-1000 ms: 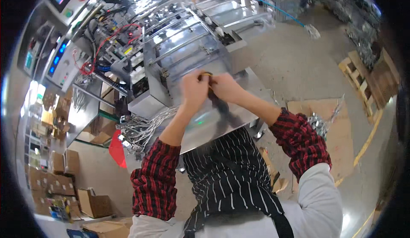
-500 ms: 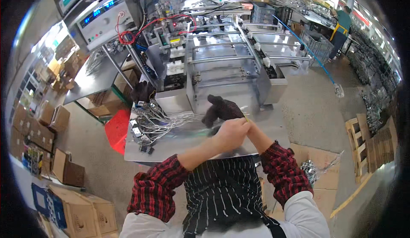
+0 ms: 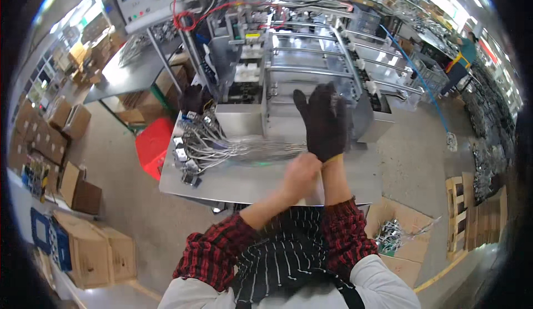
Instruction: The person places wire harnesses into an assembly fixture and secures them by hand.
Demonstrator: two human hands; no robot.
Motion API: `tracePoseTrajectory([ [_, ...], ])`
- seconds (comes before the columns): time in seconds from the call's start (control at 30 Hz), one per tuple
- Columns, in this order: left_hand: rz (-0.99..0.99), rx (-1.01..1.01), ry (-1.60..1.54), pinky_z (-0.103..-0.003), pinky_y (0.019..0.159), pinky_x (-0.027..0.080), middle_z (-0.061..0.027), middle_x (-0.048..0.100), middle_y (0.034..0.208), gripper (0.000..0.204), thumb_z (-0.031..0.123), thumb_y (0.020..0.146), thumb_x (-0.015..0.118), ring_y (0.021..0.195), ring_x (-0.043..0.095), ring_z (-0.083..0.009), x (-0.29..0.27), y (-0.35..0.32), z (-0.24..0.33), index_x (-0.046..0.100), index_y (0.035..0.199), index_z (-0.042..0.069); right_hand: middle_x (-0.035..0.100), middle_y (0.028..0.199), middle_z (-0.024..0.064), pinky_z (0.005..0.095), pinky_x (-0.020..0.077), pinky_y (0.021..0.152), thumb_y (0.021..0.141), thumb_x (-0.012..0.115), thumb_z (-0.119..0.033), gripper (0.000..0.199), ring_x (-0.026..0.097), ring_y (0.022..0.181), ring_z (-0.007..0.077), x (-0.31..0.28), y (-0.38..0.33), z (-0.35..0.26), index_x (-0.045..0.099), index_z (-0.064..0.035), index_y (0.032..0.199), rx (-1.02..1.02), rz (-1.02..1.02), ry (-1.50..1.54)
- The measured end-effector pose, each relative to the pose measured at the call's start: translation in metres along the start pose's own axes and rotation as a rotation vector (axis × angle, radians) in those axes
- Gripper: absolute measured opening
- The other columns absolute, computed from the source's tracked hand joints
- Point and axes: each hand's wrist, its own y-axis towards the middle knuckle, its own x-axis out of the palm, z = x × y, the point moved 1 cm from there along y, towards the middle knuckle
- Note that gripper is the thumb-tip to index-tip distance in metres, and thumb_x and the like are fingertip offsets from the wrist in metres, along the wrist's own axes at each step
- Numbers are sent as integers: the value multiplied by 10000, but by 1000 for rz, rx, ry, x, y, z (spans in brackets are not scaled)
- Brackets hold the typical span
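Note:
A dark knitted glove (image 3: 327, 142) with a yellow cuff edge covers my right hand (image 3: 324, 121), held up over the metal worktable (image 3: 250, 184) with its thumb and fingers stretched out. My bare left hand (image 3: 301, 177) is closed at the right wrist, pinching the glove's cuff. Left of both hands lies a bundle of grey cables (image 3: 244, 151), their ends fitted with small metal and black connectors (image 3: 181, 155). Another dark glove (image 3: 191, 99) rests at the table's far left corner, beside the connectors.
Beyond my hands stands a machine with metal rails (image 3: 311, 70). A power supply (image 3: 158, 1) with red leads is at the upper left. A red plastic stool (image 3: 154, 148) is beside the table; cardboard with cables (image 3: 391, 237) lies on the right floor. A person (image 3: 461, 56) works far right.
My gloved right hand has risen and turned upright, its fingers stretching out away from me. My left hand stays at its wrist, on the cuff. The view has shifted slightly.

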Motion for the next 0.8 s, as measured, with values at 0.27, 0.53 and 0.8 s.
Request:
tracePoseTrajectory([
  [0.27,168,-119,-126,-452,672,469,-152,546,871,203,32,640,640,800,547,-376,12,-5,-4,525,807,36,471,1327,80,583,145,1115,951,367,-534,579,345,1348,248,19,6,25,373,-174,1404,-114,-138,96],
  [0.53,-308,-290,-136,-468,679,482,-188,559,858,159,140,752,584,817,569,-390,13,-41,2,543,831,8,362,1479,40,416,148,1136,915,468,-532,723,329,1347,264,44,-10,33,268,-115,1471,-501,390,217],
  [0.8,-495,-86,-328,-463,747,492,-161,608,915,159,180,817,563,872,606,-359,-87,-43,-23,599,835,27,664,1067,140,283,509,650,926,510,-461,577,649,879,200,57,22,59,454,-101,1374,176,496,-264],
])
